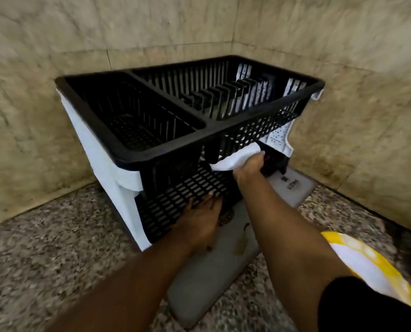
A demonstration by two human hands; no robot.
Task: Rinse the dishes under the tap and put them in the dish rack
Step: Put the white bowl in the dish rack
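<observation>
Against tiled corner walls, black dish rack [175, 130], left hand [201, 218] flat on its base, right hand [250, 165] gripping white cloth [233, 161], yellow plate [367, 264] nearby

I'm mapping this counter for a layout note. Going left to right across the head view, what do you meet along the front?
White cloth draped at the rack's left end → left hand on the black plastic dish rack → right hand gripping cloth → yellow-rimmed white plate.
</observation>
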